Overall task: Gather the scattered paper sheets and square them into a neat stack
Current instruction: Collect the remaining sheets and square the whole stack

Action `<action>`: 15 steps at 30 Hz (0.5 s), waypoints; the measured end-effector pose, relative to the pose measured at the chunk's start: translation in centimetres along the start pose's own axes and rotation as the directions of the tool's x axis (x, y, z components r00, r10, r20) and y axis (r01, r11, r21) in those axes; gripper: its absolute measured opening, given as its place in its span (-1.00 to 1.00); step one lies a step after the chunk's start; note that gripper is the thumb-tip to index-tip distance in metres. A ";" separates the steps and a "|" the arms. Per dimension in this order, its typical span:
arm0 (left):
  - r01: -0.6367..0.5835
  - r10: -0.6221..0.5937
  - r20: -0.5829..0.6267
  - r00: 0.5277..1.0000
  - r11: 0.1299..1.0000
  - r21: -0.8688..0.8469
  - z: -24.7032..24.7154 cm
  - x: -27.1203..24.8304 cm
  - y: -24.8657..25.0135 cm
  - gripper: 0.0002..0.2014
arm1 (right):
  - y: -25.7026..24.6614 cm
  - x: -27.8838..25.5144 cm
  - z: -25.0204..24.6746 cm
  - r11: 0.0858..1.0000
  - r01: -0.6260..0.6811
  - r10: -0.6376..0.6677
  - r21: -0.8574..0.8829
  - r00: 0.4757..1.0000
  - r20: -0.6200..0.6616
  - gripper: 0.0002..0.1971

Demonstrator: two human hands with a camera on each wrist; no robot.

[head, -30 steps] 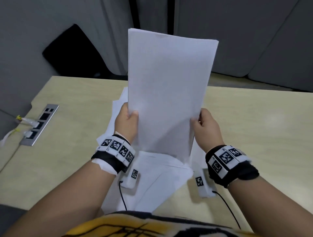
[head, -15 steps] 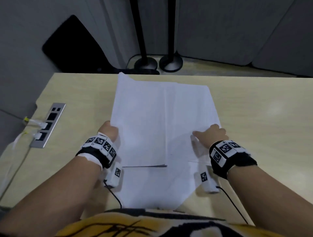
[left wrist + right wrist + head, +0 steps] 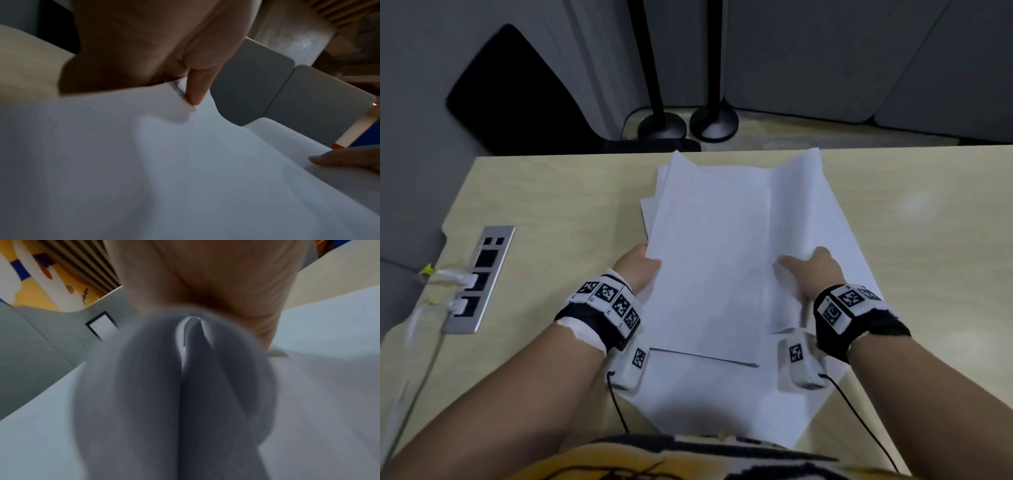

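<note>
A bundle of white paper sheets (image 3: 709,260) slopes low over the wooden table (image 3: 551,212), its near edge lifted off a further sheet (image 3: 722,401) lying flat under it. My left hand (image 3: 640,265) grips the bundle's left edge, thumb (image 3: 195,87) on top of the paper (image 3: 164,162). My right hand (image 3: 808,270) grips the right side, thumb on top, fingers hidden beneath. In the right wrist view curled paper (image 3: 174,394) fills the frame below the palm. The far corners of the sheets are fanned and uneven.
A metal socket panel (image 3: 479,277) with white plugs and cables is set into the table at the left. Two black stand bases (image 3: 688,123) rest on the floor beyond the far edge. Grey partitions stand behind. Bare tabletop shows right of the paper.
The bundle came down from upright to lying over the table sheets. Since half a second ago both hands have taken hold of more sheets and lifted the near edge.
</note>
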State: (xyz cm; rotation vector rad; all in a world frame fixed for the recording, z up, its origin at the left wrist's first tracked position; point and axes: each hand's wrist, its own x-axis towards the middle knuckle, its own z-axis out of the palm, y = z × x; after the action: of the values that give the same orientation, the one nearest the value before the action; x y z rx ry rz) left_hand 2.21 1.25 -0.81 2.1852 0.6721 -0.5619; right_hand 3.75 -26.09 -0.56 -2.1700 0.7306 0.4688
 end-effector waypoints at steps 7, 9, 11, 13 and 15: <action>-0.101 0.103 -0.063 0.993 0.994 0.033 -0.7 0.8 0.0 -0.68 | 0.3 0.1 0.5 0.996 0.067 -0.068 0.053 0.997 0.030 -0.66; -0.088 0.090 -0.062 0.994 0.996 0.032 -0.5 0.7 -0.1 -0.71 | 0.4 0.1 -0.1 0.996 0.077 -0.075 0.051 0.997 -0.028 -0.78; -0.050 0.051 -0.061 0.997 0.999 0.018 -0.2 0.6 -0.4 -0.73 | 0.3 0.1 -0.9 0.994 0.104 -0.101 0.027 0.989 -0.111 -0.85; -0.010 0.010 -0.053 0.999 1.000 0.006 0.2 0.5 -1.0 -0.73 | 0.1 0.2 -1.9 0.990 0.142 -0.140 -0.007 0.964 -0.228 -0.86; 0.025 -0.025 -0.039 0.999 1.000 0.005 0.6 0.3 -1.6 -0.72 | -0.2 0.1 -3.0 0.978 0.207 -0.199 -0.013 0.920 -0.337 -0.84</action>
State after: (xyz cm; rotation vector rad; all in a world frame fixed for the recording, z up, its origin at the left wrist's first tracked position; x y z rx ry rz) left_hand 1.36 1.76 -2.25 2.2002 0.7202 -0.5363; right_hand 4.19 -28.36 1.42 -2.3005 0.6754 -0.0234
